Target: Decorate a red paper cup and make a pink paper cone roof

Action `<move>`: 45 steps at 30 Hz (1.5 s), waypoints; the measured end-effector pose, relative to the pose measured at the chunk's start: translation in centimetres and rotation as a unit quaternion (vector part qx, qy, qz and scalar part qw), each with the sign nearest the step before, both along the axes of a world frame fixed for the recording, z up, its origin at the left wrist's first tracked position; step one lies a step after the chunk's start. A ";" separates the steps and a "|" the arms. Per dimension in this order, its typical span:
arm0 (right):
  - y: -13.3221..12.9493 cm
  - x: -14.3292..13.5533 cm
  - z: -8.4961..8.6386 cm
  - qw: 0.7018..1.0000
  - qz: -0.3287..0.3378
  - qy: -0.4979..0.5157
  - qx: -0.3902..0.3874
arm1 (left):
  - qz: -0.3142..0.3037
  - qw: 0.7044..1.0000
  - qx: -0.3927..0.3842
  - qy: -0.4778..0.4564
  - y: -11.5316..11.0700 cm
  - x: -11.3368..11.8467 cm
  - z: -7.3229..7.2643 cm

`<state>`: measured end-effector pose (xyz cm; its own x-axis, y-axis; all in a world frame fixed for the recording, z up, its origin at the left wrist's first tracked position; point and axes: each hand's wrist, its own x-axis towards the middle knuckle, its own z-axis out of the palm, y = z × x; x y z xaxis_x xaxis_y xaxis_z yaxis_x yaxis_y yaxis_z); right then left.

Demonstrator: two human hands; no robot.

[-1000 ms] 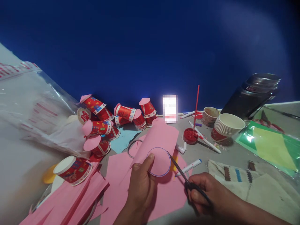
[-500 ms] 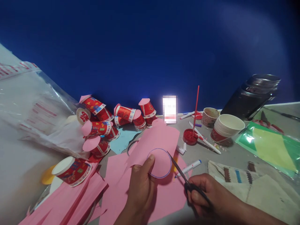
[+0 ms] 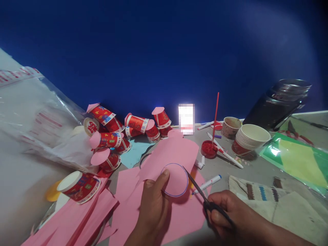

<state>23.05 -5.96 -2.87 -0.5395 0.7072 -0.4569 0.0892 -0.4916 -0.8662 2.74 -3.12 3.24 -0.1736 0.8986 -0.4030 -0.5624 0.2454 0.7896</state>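
My left hand (image 3: 155,198) pinches a pink sheet of paper (image 3: 171,150), thumb on top near the left side of a circle (image 3: 176,181) outlined in blue. The lower part of the circle is cut along the line, and its edge stands free. In my right hand (image 3: 222,212) is a pair of scissors (image 3: 197,188) with dark handles. The blades look nearly closed, their tips at the circle's upper right edge. Beneath both hands lies a larger pink sheet (image 3: 179,222). A blue-tipped marker (image 3: 210,182) rests just beyond the scissors.
Red paper cups (image 3: 110,140) with pink paper discs are piled at the back left, beside a plastic bag (image 3: 43,119). Pink strips (image 3: 74,218) lie front left. To the right are a red pot (image 3: 208,150) with a stick, stacked cups (image 3: 249,138), a dark flask (image 3: 276,102) and a cloth (image 3: 256,191).
Hardly anything differs. The view has shifted slightly, and the right hand with the scissors sits a touch lower and further right. Both hands keep their holds.
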 end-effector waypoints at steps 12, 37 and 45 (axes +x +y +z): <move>0.0 0.2 -0.6 1.000 0.021 0.011 0.010 | -0.001 1.000 -0.008 0.006 0.3 0.2 0.6; -0.1 0.8 -0.8 0.999 0.037 0.004 0.032 | -0.064 0.995 0.001 0.072 0.1 -1.1 0.3; -0.2 0.7 -1.1 0.999 0.038 0.023 0.022 | -0.083 0.990 0.002 0.116 -0.2 -1.6 -0.1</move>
